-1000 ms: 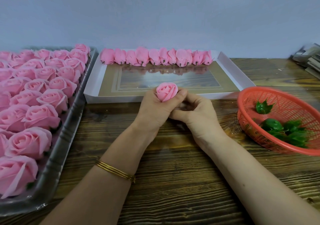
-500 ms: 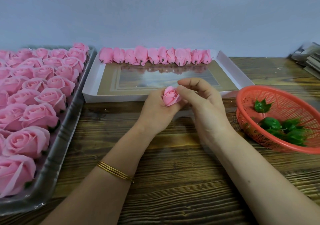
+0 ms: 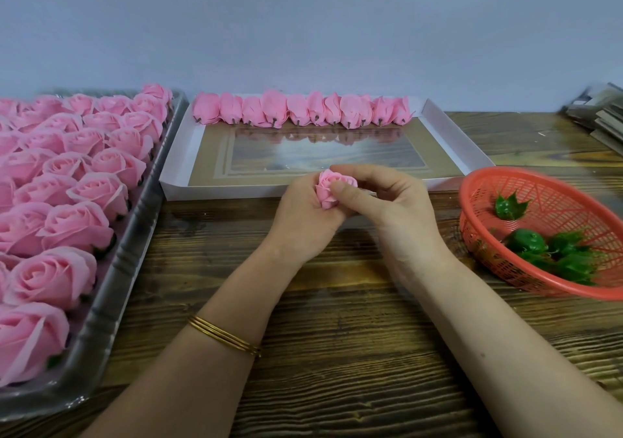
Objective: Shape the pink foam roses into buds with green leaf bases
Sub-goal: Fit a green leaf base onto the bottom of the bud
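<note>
Early days tbh: one row of shaped buds (image 3: 303, 112) in the white tray (image 3: 448, 141), a full metal tray (image 3: 111, 289) of open roses (image 3: 77, 225) waiting, and left hand (image 3: 300, 222) plus right hand (image 3: 387, 208) both curled snug round one pink foam rose (image 3: 328, 190) just in front of that white tray.

Tray of roses (image 3: 57, 222) left, box lid (image 3: 448, 134) behind the hands, basket of leaf bases (image 3: 539, 198) right

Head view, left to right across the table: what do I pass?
Metal tray of open roses → white box holding a row of buds → red basket of green leaf bases → stacked cards.
</note>
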{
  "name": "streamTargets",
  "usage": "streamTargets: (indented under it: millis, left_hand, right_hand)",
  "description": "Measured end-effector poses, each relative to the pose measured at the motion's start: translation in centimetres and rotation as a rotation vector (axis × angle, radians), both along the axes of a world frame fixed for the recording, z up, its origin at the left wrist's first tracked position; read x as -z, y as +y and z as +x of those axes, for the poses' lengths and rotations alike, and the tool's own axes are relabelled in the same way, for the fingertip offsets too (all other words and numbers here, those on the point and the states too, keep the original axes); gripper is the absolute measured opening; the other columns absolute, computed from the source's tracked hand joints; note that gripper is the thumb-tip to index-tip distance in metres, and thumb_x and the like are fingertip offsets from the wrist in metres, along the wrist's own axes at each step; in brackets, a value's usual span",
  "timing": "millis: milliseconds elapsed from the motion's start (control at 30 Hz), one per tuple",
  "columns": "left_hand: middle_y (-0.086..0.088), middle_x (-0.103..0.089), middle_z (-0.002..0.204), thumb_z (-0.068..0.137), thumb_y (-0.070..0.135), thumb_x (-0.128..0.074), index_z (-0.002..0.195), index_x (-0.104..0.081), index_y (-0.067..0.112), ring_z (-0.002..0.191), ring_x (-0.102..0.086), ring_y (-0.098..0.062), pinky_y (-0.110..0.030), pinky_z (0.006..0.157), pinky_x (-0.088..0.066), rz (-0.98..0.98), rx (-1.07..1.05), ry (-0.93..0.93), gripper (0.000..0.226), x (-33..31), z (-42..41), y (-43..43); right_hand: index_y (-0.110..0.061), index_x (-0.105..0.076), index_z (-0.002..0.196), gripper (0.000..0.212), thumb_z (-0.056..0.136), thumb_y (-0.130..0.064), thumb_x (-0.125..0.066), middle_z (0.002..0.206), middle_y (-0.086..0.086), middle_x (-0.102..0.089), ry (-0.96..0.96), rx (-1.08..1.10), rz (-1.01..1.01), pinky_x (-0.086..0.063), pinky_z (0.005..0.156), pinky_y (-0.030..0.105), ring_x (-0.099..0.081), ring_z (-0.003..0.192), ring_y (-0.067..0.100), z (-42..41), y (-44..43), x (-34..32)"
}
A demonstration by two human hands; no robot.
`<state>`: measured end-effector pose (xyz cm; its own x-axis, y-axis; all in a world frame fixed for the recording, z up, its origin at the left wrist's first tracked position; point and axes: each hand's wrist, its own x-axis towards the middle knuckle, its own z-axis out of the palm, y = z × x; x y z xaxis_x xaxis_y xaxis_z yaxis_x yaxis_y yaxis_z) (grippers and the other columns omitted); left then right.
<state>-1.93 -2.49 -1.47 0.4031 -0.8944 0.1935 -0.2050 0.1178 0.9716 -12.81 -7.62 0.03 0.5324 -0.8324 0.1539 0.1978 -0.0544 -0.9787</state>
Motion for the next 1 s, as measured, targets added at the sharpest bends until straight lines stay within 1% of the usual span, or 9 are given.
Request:
streamTargets:
  millis: [167, 333, 400, 567, 633, 700, 733, 867, 1000]
  left_hand:
    - [-0.002, -0.075, 0.098, 0.087, 0.008, -0.070, 0.102, -0.074, 0.014, 0.095, -0.070, -0.015, -0.028, 0.085, -0.056, -0.024, 0.010, 0.013, 0.016, -0.1, 0.0, 0.0]
    - [-0.004, -0.075, 0.092, 0.087, 0.015, -0.072, 0.097, -0.074, 0.012, 0.090, -0.071, -0.019, -0.041, 0.084, -0.057, -0.025, -0.001, -0.045, 0.011, 0.3, -0.1, -0.1]
    - [-0.005, -0.075, 0.090, 0.086, 0.022, -0.073, 0.093, -0.073, 0.012, 0.089, -0.070, -0.023, -0.050, 0.085, -0.054, -0.010, 0.002, -0.070, 0.012, 0.4, -0.3, -0.1]
    - [0.001, -0.075, 0.088, 0.080, 0.034, -0.070, 0.090, -0.073, 0.018, 0.088, -0.069, -0.017, -0.050, 0.086, -0.053, 0.022, 0.071, -0.128, 0.019, 0.4, -0.4, -0.1]
    - [0.000, -0.075, 0.091, 0.081, 0.029, -0.070, 0.094, -0.073, 0.016, 0.090, -0.069, -0.017, -0.049, 0.087, -0.053, 0.030, 0.114, -0.148, 0.019, 0.4, -0.4, -0.1]
    - [0.004, -0.073, 0.084, 0.080, 0.021, -0.069, 0.084, -0.072, 0.023, 0.086, -0.069, -0.015, -0.045, 0.082, -0.054, 0.007, 0.132, -0.170, 0.005, 0.3, -0.5, -0.1]
    - [0.006, -0.071, 0.079, 0.079, 0.018, -0.067, 0.079, -0.070, 0.027, 0.084, -0.068, -0.014, -0.044, 0.080, -0.054, -0.018, 0.129, -0.180, 0.009, 0.2, -0.5, -0.1]
    - [-0.015, -0.070, 0.085, 0.079, 0.012, -0.061, 0.087, -0.068, 0.001, 0.088, -0.067, -0.030, -0.051, 0.079, -0.052, -0.074, 0.127, -0.220, 0.016, 0.3, -0.7, -0.2]
    - [-0.010, -0.071, 0.089, 0.087, -0.001, -0.062, 0.093, -0.069, 0.002, 0.089, -0.068, -0.018, -0.044, 0.081, -0.055, -0.085, 0.125, -0.228, 0.010, 0.4, -0.5, -0.1]
  right_hand:
    - [0.007, -0.071, 0.104, 0.025, 0.080, 0.004, -0.072, 0.100, 0.022, -0.072, 0.016, -0.018, -0.038, -0.052, 0.097, 0.046, -0.066, 0.103, 0.038, -0.1, -0.2, 0.3]
    - [-0.008, -0.075, 0.097, 0.021, 0.076, -0.013, -0.074, 0.093, 0.012, -0.073, -0.029, -0.022, 0.056, -0.054, 0.086, 0.036, -0.067, 0.090, 0.020, 0.1, -0.7, 0.4]
    - [-0.014, -0.075, 0.094, 0.019, 0.076, -0.020, -0.072, 0.092, 0.003, -0.073, -0.070, -0.007, 0.081, -0.051, 0.090, 0.033, -0.066, 0.093, 0.015, 0.1, -1.0, 0.3]
    - [-0.016, -0.074, 0.092, 0.010, 0.084, -0.017, -0.068, 0.088, -0.005, -0.074, -0.084, 0.001, -0.050, -0.049, 0.082, 0.018, -0.066, 0.089, 0.005, 0.0, -1.0, 0.0]
    - [-0.016, -0.074, 0.090, 0.008, 0.085, -0.018, -0.068, 0.090, -0.001, -0.074, -0.036, -0.012, -0.145, -0.048, 0.083, 0.018, -0.066, 0.091, 0.006, 0.2, -0.8, 0.0]
    - [-0.015, -0.074, 0.089, 0.008, 0.086, -0.019, -0.068, 0.097, 0.004, -0.074, 0.024, -0.009, -0.236, -0.049, 0.089, 0.023, -0.067, 0.096, 0.008, 0.3, -0.6, 0.0]
    - [-0.013, -0.074, 0.090, 0.008, 0.087, -0.016, -0.068, 0.099, 0.004, -0.074, 0.055, -0.011, -0.292, -0.049, 0.092, 0.025, -0.066, 0.097, 0.008, 0.4, -0.6, 0.1]
    - [0.000, -0.076, 0.092, 0.018, 0.091, -0.014, -0.064, 0.097, -0.003, -0.071, 0.153, -0.051, -0.453, -0.047, 0.096, 0.025, -0.064, 0.097, 0.001, 0.4, -0.6, 0.4]
    - [-0.002, -0.075, 0.098, 0.024, 0.093, -0.020, -0.061, 0.101, 0.000, -0.073, 0.192, -0.082, -0.463, -0.048, 0.095, 0.027, -0.065, 0.099, 0.007, 0.2, -0.5, 0.3]
